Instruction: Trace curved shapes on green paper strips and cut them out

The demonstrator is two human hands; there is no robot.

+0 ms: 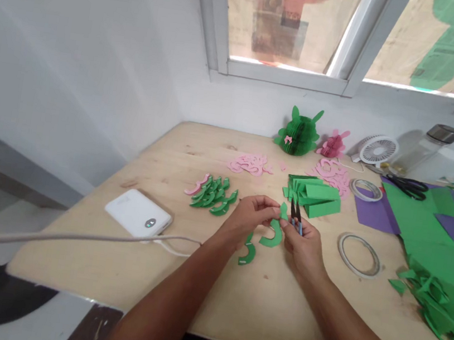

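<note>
Over the table (257, 312), just past a curved green cutout (249, 254), the left hand (251, 214) pinches a green paper piece (272, 238) — the right hand (305, 245), gripping small scissors (297, 216), touches it too. Farther back lies folded green paper (319, 199) — then a green honeycomb figure (301, 137).

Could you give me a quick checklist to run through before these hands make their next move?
1. Green cutout gripped by the left hand: ok.
2. Small scissors held in the right hand: ok.
3. Scissor tips apart from the left hand: ok.
4. Loose curved piece well away from the left wrist: not ok, close beside it.
5. Grey cable free of the left forearm: cannot tell whether they touch.
</note>
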